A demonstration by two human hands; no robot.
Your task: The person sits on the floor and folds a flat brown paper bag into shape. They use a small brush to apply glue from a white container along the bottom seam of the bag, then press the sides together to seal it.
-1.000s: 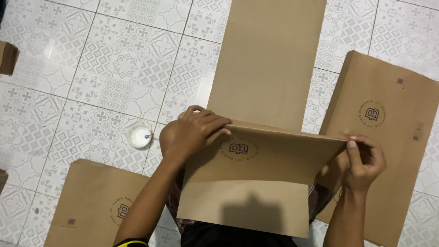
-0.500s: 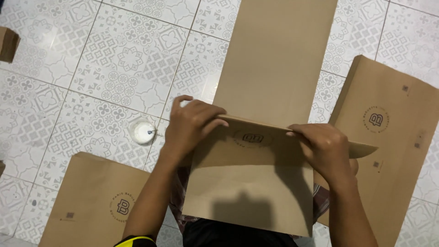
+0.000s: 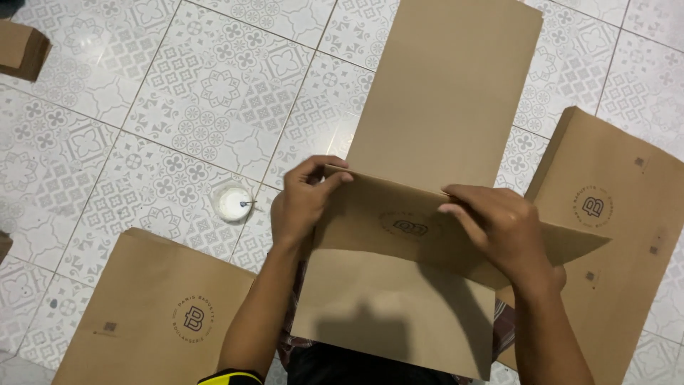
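A long brown paper sheet (image 3: 445, 93) lies on the patterned tile floor, its near part folded up into a flap (image 3: 385, 306) with a round printed mark. My left hand (image 3: 303, 203) pinches the fold's left corner between thumb and fingers. My right hand (image 3: 499, 228) lies flat on the fold line near its middle, pressing the paper down, fingers pointing left. A pointed corner of the flap sticks out to the right of that hand.
A stack of flat brown paper bags (image 3: 157, 314) lies at the lower left, another stack (image 3: 620, 235) at the right. A small white round cup (image 3: 233, 203) stands on the tiles left of my left hand. A brown box corner (image 3: 21, 50) shows top left.
My right hand has slid left along the fold from the right edge toward the middle and now presses flat. The left hand stays at the left corner.
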